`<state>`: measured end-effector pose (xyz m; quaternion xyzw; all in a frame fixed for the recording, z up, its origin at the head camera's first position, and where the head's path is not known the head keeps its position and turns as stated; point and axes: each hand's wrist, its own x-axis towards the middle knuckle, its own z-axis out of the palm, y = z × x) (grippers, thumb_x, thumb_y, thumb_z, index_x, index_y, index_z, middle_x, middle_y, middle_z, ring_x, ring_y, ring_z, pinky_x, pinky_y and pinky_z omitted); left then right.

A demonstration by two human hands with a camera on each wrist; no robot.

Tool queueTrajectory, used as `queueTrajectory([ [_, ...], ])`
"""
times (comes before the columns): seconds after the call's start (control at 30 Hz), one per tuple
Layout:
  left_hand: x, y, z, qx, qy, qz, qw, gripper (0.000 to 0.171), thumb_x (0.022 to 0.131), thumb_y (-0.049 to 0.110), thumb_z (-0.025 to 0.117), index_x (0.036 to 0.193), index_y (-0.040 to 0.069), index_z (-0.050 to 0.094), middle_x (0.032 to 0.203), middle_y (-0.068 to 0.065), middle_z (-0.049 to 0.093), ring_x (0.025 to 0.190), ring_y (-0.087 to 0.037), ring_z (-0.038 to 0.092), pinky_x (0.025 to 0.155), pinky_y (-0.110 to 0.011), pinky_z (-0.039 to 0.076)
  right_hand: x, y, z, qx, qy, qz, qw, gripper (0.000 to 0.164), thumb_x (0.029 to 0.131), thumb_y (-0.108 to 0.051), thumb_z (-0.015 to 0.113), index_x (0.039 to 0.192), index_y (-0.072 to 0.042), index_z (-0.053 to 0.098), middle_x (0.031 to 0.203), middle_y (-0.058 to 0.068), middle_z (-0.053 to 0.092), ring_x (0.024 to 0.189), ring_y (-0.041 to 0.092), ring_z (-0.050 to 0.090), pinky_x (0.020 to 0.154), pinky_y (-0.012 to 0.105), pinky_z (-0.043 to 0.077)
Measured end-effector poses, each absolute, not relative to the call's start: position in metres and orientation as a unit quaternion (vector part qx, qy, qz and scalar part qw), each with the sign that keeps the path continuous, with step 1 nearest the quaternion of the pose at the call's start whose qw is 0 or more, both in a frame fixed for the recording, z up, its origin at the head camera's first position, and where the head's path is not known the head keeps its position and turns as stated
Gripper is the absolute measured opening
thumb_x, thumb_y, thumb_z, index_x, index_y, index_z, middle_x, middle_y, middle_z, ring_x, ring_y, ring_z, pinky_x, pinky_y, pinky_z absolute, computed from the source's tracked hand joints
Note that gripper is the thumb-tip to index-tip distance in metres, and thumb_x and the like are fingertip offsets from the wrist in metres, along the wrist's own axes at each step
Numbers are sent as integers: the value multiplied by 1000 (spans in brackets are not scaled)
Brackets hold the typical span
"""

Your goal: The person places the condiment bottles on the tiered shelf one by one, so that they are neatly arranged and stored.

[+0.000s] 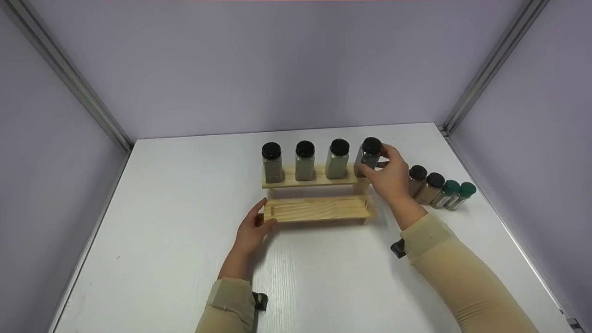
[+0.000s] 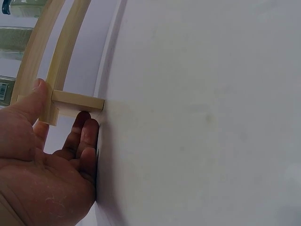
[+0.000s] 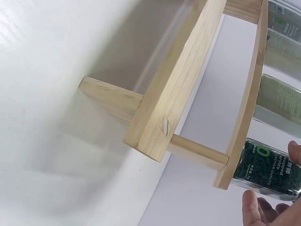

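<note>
A two-tier wooden spice rack [image 1: 319, 209] stands on the white table. Three black-capped spice jars, the left [image 1: 272, 163], middle [image 1: 305, 161] and right one [image 1: 337, 159], are spaced along its upper shelf. At that shelf's right end, my right hand [image 1: 390, 178] grips a fourth jar [image 3: 263, 169], filled with dark green flakes and labelled chopped parsley. Its base is at the shelf edge in the right wrist view. My left hand [image 1: 249, 230] pinches the left end of the lower shelf, thumb on the front edge, other fingers partly hidden behind and below it.
To the right of the rack, two black-capped jars [image 1: 430, 187] and two green-capped jars [image 1: 459, 196] stand in a slanting row beside my right forearm. Grey-lilac panels [image 1: 296, 69] wall in the table at the back and both sides.
</note>
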<state>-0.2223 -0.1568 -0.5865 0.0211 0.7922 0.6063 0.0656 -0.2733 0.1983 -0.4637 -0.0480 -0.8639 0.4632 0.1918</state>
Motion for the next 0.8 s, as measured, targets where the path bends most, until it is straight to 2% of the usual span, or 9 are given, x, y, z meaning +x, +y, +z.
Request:
queueTrajectory([
  [0.13,-222,-157,-587,20,793,605,64,68,103,20,72,163,10,42,118,-15,64,100,-23,54,82,-34,49,-263,202,-466,-48,-858,471,199,82,86,-25,92,151,1,51,143,20,59,115,38,65,93,47,54],
  [0.2,-222,-157,-587,23,794,604,61,68,104,20,72,163,9,42,118,-16,64,100,-23,54,82,-35,49,-259,205,-466,-47,-853,472,217,82,86,-30,92,151,0,51,144,18,60,117,36,63,91,46,53],
  [0.3,-222,-156,-587,23,791,609,63,68,104,20,72,163,9,41,119,-16,66,99,-22,58,83,-36,51,-254,214,-469,-49,-841,466,272,66,95,-32,83,146,1,56,140,17,63,113,31,64,89,40,51],
  [0.4,-222,-157,-587,19,787,612,67,70,103,21,73,164,10,40,118,-15,65,98,-21,59,82,-36,52,-252,226,-473,-68,-826,452,330,46,105,-30,68,139,1,62,134,15,66,100,23,64,82,30,47],
  [0.47,-223,-157,-588,16,786,614,67,70,103,21,73,164,11,40,115,-14,64,95,-20,57,80,-35,51,-252,235,-476,-93,-823,442,343,42,109,-30,60,138,1,63,133,14,67,95,17,61,80,26,45],
  [0.63,-224,-158,-590,16,788,612,60,70,102,21,74,163,9,42,100,-8,56,88,-19,48,74,-33,46,-255,258,-485,-147,-825,445,316,45,110,-30,58,144,0,59,142,15,61,95,9,57,83,23,44],
  [0.73,-224,-158,-590,18,790,611,59,70,102,22,75,163,9,42,103,-8,57,91,-20,48,75,-32,46,-257,268,-493,-165,-827,447,299,50,108,-27,60,148,2,55,147,18,58,95,17,58,85,27,45],
  [0.8,-225,-159,-590,16,789,611,59,70,102,21,75,163,10,43,108,-10,59,95,-20,50,78,-33,47,-258,273,-497,-172,-835,442,279,55,107,-27,60,151,4,52,150,21,55,104,25,60,93,32,46],
])
